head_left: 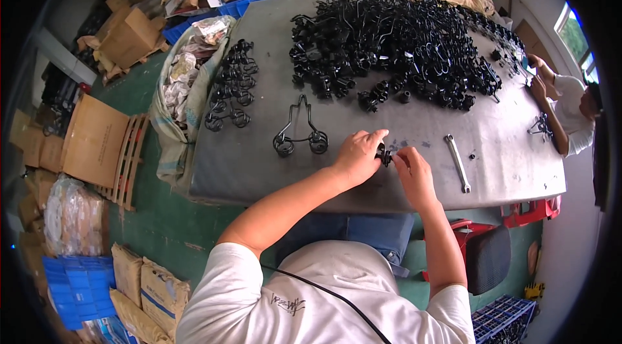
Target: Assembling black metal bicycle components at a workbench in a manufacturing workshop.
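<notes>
My left hand (358,153) and my right hand (413,171) meet over the grey metal table (246,162), both pinching a small black part (385,154) between the fingertips. A bent black wire piece with two coiled ends (299,131) lies on the table just left of my left hand. A large heap of black wire pieces and small black parts (395,39) fills the far half of the table. A metal wrench (457,162) lies flat to the right of my right hand.
A row of finished black wire pieces (230,85) lies along the table's left edge, beside an open sack of scraps (184,78). Another person (570,111) works at the table's right end. Cardboard boxes, filled sacks and blue crates surround the table; a chair (486,256) stands at lower right.
</notes>
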